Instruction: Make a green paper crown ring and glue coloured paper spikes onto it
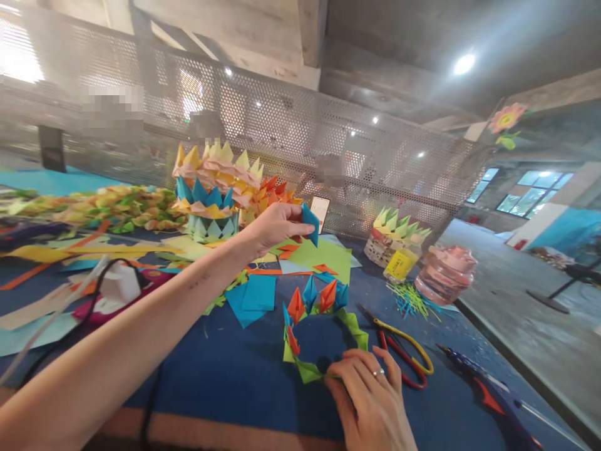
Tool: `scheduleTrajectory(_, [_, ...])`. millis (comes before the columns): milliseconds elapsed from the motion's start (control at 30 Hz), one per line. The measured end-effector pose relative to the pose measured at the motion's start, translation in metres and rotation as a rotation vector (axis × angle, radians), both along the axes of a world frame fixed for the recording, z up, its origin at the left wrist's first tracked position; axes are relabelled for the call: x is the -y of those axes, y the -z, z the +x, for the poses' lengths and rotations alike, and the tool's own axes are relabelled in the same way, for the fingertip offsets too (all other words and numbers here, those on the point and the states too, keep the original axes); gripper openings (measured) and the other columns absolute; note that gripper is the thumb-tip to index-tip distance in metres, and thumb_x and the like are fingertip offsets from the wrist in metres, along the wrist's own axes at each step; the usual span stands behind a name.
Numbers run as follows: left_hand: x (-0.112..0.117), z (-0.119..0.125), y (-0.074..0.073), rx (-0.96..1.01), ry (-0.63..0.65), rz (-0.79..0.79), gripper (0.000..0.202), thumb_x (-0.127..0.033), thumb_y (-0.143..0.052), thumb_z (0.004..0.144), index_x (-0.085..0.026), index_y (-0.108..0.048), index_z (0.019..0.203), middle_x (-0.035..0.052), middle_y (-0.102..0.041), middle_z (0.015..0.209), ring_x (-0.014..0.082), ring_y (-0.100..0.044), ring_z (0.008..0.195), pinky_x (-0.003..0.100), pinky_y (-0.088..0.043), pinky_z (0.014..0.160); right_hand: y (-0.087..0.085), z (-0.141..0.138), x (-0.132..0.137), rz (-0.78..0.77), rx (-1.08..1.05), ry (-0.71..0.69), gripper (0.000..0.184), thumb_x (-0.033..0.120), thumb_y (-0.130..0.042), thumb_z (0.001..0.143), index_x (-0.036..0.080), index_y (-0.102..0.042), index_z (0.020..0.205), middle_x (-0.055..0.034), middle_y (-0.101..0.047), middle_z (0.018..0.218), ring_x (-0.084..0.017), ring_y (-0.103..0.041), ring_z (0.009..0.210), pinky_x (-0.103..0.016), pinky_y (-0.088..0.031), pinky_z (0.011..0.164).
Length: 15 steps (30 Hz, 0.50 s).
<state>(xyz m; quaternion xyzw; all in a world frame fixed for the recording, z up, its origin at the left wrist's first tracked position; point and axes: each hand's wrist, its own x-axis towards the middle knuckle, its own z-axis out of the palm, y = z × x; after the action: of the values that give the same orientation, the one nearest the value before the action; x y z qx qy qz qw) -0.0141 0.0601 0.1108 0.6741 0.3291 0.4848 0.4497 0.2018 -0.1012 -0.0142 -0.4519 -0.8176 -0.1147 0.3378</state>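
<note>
My left hand (284, 227) is raised over the back of the table, pinching a folded blue paper piece (310, 223) between thumb and fingers. Closer to me lies a ring of folded green paper (307, 372), with blue and orange points standing along its far and left sides. Its near right edge is in the fingers of my right hand (369, 391), which wears a ring; the fingertips are partly hidden. Just left of the paper ring are blue paper squares (260, 293). Beyond it a loose orange and blue piece (325, 269) rests near a green sheet (332, 258).
Scissors (406, 351) and a glue gun (488, 382) lie at the right. A glue bottle (401, 263), paper shreds (413, 300) and a pink folded pot (445, 275) stand behind them. Tall paper crowns (213, 216), a phone (320, 213) and a mesh screen (282, 131) are at the back.
</note>
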Motion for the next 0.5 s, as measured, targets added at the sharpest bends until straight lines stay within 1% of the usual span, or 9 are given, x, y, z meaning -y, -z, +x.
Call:
scheduleTrajectory(100, [-0.002,0.002,0.003,-0.071,0.023,0.022,0.006,-0.015,-0.064,0.073,-0.013,-0.066,0.078,0.0019,-0.068,0.072,0.0104,-0.06,0.066,0.023,-0.047,0.062,0.001,0.002,0.001,-0.023,0.038,-0.034,0.012,0.018,-0.052,0.089,0.025,-0.059,0.082,0.0058,-0.068,0.076,-0.017,-0.064,0.083,-0.032,-0.023,0.093])
scheduleTrajectory(300, [0.006,0.017,0.012,-0.242,0.128,0.123,0.005,-0.017,-0.064,0.069,-0.014,-0.065,0.073,0.0001,-0.068,0.069,0.0106,-0.06,0.062,0.023,-0.049,0.06,0.003,0.002,0.002,-0.018,0.032,-0.043,0.008,0.019,-0.057,0.086,0.026,-0.059,0.087,0.0064,-0.07,0.082,-0.018,-0.065,0.086,-0.031,-0.025,0.093])
scheduleTrajectory(400, [0.012,0.022,0.014,-0.282,0.176,0.145,0.007,-0.015,-0.063,0.066,-0.014,-0.066,0.073,0.0001,-0.069,0.07,0.0106,-0.061,0.062,0.022,-0.049,0.059,0.003,0.002,0.002,-0.008,0.038,-0.036,0.009,0.018,-0.056,0.086,0.027,-0.059,0.087,0.0064,-0.07,0.082,-0.018,-0.065,0.087,-0.031,-0.025,0.093])
scheduleTrajectory(500, [0.012,0.02,0.014,-0.347,0.18,0.19,0.009,-0.018,-0.061,0.068,-0.014,-0.067,0.074,0.0014,-0.07,0.071,0.0114,-0.062,0.063,0.021,-0.048,0.058,0.002,0.002,0.003,0.016,0.035,-0.023,0.013,0.017,-0.052,0.088,0.027,-0.058,0.085,0.0064,-0.071,0.081,-0.018,-0.065,0.086,-0.031,-0.025,0.093])
